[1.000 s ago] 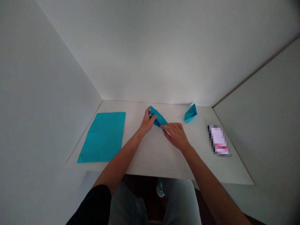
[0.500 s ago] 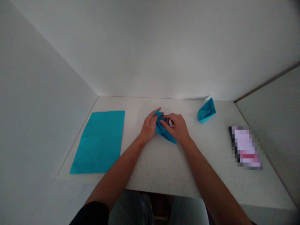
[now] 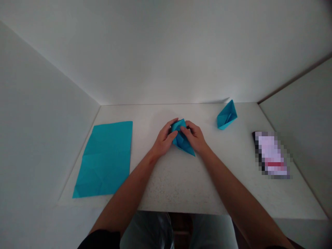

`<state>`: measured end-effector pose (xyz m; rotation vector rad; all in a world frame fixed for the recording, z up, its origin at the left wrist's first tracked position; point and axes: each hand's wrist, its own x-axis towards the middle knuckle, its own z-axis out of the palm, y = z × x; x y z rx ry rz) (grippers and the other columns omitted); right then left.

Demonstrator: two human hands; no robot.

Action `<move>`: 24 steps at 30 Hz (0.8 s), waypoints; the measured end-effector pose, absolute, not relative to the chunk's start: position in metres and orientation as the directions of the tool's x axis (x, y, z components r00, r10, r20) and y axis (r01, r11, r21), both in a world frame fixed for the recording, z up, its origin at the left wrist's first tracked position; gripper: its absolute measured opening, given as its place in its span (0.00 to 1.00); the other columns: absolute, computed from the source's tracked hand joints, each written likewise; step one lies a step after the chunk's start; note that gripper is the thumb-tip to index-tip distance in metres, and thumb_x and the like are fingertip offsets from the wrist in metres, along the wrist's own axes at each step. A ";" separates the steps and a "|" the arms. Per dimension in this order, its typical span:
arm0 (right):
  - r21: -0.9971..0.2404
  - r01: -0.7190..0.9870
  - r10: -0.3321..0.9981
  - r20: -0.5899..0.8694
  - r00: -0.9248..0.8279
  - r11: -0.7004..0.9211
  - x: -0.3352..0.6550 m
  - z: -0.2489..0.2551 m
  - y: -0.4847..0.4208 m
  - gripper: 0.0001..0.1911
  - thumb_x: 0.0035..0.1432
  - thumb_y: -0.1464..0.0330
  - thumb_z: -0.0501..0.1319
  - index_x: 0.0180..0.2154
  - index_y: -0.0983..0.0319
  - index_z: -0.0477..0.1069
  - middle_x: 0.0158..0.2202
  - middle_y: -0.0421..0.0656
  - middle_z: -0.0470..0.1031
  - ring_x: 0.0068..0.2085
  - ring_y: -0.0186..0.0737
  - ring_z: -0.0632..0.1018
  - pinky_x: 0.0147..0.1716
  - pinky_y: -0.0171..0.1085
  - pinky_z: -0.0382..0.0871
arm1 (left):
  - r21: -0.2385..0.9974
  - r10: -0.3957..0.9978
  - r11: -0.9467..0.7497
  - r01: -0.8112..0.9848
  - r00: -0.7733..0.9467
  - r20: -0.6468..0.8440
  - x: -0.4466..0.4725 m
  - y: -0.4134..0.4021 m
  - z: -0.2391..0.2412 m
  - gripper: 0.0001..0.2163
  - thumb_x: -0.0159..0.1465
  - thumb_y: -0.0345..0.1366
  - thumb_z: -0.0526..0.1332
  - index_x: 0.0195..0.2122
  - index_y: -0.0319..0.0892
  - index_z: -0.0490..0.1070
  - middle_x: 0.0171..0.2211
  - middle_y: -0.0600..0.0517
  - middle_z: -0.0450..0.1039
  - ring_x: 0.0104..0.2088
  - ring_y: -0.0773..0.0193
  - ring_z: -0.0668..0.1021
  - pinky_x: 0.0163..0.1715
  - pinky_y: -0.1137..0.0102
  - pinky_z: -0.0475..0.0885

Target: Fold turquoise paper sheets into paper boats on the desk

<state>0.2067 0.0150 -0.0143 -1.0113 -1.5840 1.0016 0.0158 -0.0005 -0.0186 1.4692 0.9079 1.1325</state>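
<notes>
A folded blue paper boat (image 3: pixel 182 141) is held between both hands over the middle of the white table. My left hand (image 3: pixel 164 137) grips its left side, thumb on the inner fold and fingers behind. On the right side, my right hand (image 3: pixel 195 136) pinches the paper, its thumb pressed near the middle fold. One pointed end sticks out toward the lower right, below the right hand. The fingertips behind the paper are partly hidden.
A creased blue paper sheet (image 3: pixel 105 159) lies flat at the left. Near the back wall on the right stands another folded blue paper boat (image 3: pixel 227 116). A blurred-out phone-like object (image 3: pixel 272 154) lies at the far right. White walls (image 3: pixel 166 69) enclose the table (image 3: pixel 176 186).
The folded paper has been spread wider, its inside now showing more. My right thumb has shifted to the inner fold, beside the left one. The camera view has tilted slightly.
</notes>
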 end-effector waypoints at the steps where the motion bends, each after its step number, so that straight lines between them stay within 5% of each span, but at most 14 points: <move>1: -0.951 0.090 0.944 0.274 -0.183 0.294 0.207 -0.015 0.016 0.22 0.71 0.46 0.64 0.34 0.56 0.74 0.32 0.39 0.75 0.35 0.41 0.74 0.38 0.40 0.69 | 0.987 0.954 -0.164 -0.006 0.253 0.160 0.016 -0.001 -0.019 0.27 0.76 0.51 0.63 0.72 0.47 0.69 0.66 0.42 0.77 0.58 0.50 0.82 0.59 0.57 0.79; 6: -0.972 -0.135 0.973 0.205 -0.109 0.190 0.208 -0.016 0.021 0.23 0.64 0.45 0.69 0.30 0.55 0.70 0.29 0.36 0.68 0.33 0.39 0.70 0.38 0.39 0.70 | 0.995 0.973 -0.099 0.008 0.212 0.095 0.018 -0.001 -0.023 0.35 0.73 0.58 0.66 0.74 0.46 0.63 0.59 0.41 0.78 0.48 0.54 0.82 0.45 0.62 0.81; 11: -0.919 -0.392 0.998 0.050 -0.032 0.034 0.204 -0.014 0.024 0.27 0.56 0.45 0.75 0.30 0.55 0.65 0.26 0.34 0.60 0.29 0.36 0.66 0.31 0.35 0.68 | 0.988 0.950 -0.148 0.036 0.284 0.132 0.014 -0.001 -0.022 0.45 0.67 0.62 0.71 0.77 0.49 0.54 0.68 0.38 0.70 0.59 0.45 0.79 0.60 0.50 0.78; 16: -0.888 -0.460 1.000 -0.024 -0.012 -0.027 0.202 -0.013 0.026 0.30 0.52 0.42 0.76 0.32 0.54 0.63 0.26 0.34 0.62 0.29 0.37 0.68 0.28 0.33 0.68 | 0.964 0.939 -0.233 0.130 0.287 0.188 0.009 0.000 -0.018 0.47 0.64 0.61 0.73 0.77 0.51 0.53 0.73 0.39 0.64 0.70 0.39 0.72 0.70 0.45 0.70; 24: -0.875 -0.483 0.994 -0.025 0.108 0.031 0.202 -0.020 0.032 0.31 0.53 0.40 0.76 0.33 0.54 0.64 0.26 0.33 0.63 0.27 0.35 0.68 0.26 0.33 0.67 | 0.895 0.925 -0.367 0.254 0.203 0.322 0.012 0.001 -0.026 0.47 0.59 0.57 0.77 0.74 0.50 0.57 0.70 0.37 0.65 0.67 0.41 0.73 0.66 0.48 0.73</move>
